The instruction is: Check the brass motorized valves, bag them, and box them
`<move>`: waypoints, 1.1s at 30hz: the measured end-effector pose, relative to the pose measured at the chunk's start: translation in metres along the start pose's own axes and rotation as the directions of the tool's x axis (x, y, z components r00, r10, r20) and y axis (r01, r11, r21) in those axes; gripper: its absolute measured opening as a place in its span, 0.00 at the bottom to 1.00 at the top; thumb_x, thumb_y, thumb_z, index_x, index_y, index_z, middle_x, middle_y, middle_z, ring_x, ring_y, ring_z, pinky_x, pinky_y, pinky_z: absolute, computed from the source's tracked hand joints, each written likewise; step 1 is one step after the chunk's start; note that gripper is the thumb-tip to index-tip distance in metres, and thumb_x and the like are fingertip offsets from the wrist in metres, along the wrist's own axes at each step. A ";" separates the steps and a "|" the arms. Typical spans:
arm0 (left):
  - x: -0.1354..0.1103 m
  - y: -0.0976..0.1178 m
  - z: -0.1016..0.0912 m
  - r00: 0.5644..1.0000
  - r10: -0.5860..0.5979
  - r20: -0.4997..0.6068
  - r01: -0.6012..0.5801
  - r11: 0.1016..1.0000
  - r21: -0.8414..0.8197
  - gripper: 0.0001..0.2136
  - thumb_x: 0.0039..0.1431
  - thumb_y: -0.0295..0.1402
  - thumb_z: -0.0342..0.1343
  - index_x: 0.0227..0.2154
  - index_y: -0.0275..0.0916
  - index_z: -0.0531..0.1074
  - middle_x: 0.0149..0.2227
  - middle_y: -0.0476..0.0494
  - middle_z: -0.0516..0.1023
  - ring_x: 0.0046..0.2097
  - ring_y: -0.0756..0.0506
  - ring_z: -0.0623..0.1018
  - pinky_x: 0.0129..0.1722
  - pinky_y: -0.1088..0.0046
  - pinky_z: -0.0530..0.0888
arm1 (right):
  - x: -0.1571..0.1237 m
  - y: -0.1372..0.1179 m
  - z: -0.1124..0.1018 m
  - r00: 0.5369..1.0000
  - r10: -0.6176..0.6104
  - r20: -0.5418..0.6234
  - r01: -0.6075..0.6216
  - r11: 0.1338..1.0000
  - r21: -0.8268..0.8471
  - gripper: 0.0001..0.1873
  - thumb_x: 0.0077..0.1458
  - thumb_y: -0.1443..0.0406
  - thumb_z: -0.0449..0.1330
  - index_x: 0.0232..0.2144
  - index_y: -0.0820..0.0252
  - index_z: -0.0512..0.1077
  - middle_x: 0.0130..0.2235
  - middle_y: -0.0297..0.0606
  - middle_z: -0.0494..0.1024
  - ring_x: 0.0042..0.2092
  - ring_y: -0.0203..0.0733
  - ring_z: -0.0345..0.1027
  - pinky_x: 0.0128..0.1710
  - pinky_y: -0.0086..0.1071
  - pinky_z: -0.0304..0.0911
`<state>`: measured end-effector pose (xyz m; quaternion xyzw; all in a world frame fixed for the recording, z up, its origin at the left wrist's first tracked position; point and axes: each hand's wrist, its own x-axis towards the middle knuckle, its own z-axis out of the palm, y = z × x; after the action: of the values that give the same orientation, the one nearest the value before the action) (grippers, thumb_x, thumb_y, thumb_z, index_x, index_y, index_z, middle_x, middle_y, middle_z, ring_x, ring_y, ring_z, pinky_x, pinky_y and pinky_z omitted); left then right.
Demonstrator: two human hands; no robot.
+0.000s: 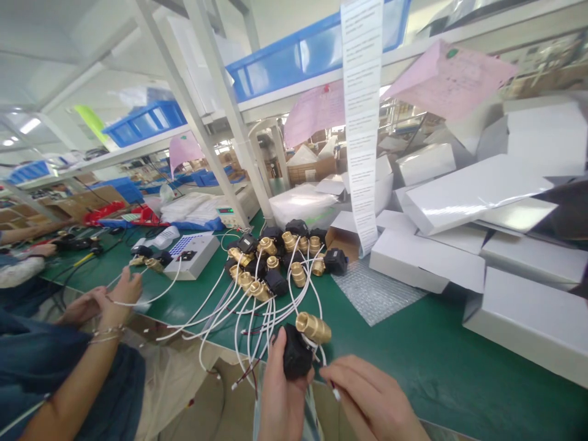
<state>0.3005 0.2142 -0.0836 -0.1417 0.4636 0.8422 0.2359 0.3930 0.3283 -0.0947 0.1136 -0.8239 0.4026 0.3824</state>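
My left hand (280, 392) is closed around a black motorised valve (297, 358) with a brass fitting (314, 327) on top, held just over the near edge of the green bench. My right hand (372, 398) is beside it, fingers pinched on the valve's white cable (331, 383). Behind, a heap of several similar black-and-brass valves (280, 260) lies on the bench, their white cables (243, 312) trailing toward me.
Stacked white cardboard boxes (482, 208) fill the right side, with a sheet of bubble wrap (374, 294) in front. A white tester box (193, 254) sits at left. A co-worker's hands (114, 297) hold a cable at the left. Paper strips hang from the shelf frame above.
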 end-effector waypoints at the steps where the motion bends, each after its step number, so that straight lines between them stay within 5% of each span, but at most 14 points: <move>1: -0.002 -0.003 0.000 1.000 0.009 0.005 -0.010 1.000 0.015 0.30 0.43 0.46 0.73 0.46 0.38 0.70 0.43 0.42 0.78 0.36 0.47 0.77 0.28 0.76 0.73 | 0.008 -0.002 -0.002 0.999 0.038 -0.022 -0.037 0.997 0.065 0.15 0.72 0.73 0.47 0.48 0.57 0.71 0.39 0.38 0.76 0.37 0.43 0.73 0.37 0.29 0.69; 7: -0.012 -0.009 -0.001 0.987 0.161 0.030 -0.164 0.961 0.221 0.28 0.51 0.50 0.68 0.49 0.43 0.67 0.36 0.49 0.75 0.31 0.49 0.73 0.25 0.80 0.67 | 0.015 -0.001 0.005 0.944 0.324 -0.071 -0.279 0.892 0.354 0.13 0.75 0.63 0.55 0.38 0.58 0.77 0.34 0.37 0.75 0.32 0.41 0.71 0.28 0.25 0.66; 15: -0.013 -0.005 -0.009 0.982 0.183 0.049 -0.188 0.910 0.370 0.27 0.53 0.53 0.65 0.50 0.44 0.65 0.40 0.48 0.73 0.33 0.50 0.70 0.26 0.81 0.66 | 0.020 -0.008 0.005 0.834 0.550 0.046 -0.491 0.700 0.519 0.30 0.69 0.42 0.62 0.27 0.61 0.74 0.27 0.35 0.70 0.26 0.39 0.66 0.25 0.24 0.63; 22: -0.019 -0.003 -0.011 0.968 0.240 0.076 -0.248 0.855 0.455 0.24 0.57 0.52 0.61 0.50 0.45 0.66 0.47 0.45 0.73 0.38 0.46 0.73 0.34 0.77 0.72 | 0.020 -0.010 0.006 0.854 0.520 0.030 -0.450 0.707 0.546 0.26 0.70 0.45 0.63 0.30 0.60 0.77 0.29 0.36 0.71 0.28 0.38 0.67 0.27 0.23 0.63; 29: -0.031 0.002 0.001 0.911 0.402 0.092 -0.380 0.733 0.564 0.20 0.58 0.53 0.60 0.44 0.43 0.70 0.44 0.45 0.75 0.45 0.43 0.74 0.41 0.74 0.73 | 0.015 -0.001 -0.001 0.844 0.527 0.100 -0.446 0.587 0.676 0.19 0.69 0.50 0.66 0.32 0.56 0.80 0.32 0.36 0.72 0.30 0.38 0.69 0.28 0.21 0.66; 31: -0.031 -0.007 -0.003 0.904 0.415 0.100 -0.394 0.719 0.573 0.20 0.58 0.54 0.59 0.44 0.44 0.71 0.43 0.45 0.75 0.43 0.43 0.75 0.42 0.72 0.74 | 0.014 -0.001 -0.006 0.866 0.491 0.099 -0.444 0.663 0.603 0.17 0.71 0.51 0.64 0.33 0.54 0.80 0.32 0.35 0.73 0.30 0.39 0.70 0.29 0.22 0.67; 33: -0.022 -0.012 -0.012 0.900 0.409 0.149 -0.416 0.710 0.568 0.20 0.59 0.54 0.59 0.43 0.44 0.72 0.42 0.44 0.76 0.43 0.41 0.76 0.43 0.68 0.74 | 0.008 -0.001 -0.010 0.926 0.374 0.054 -0.359 0.826 0.435 0.14 0.74 0.55 0.60 0.37 0.50 0.80 0.34 0.36 0.75 0.34 0.42 0.72 0.33 0.26 0.70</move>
<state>0.3256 0.2034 -0.0888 0.0505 0.7190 0.6889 0.0767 0.3940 0.3363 -0.0846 0.0295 -0.7119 0.6448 0.2766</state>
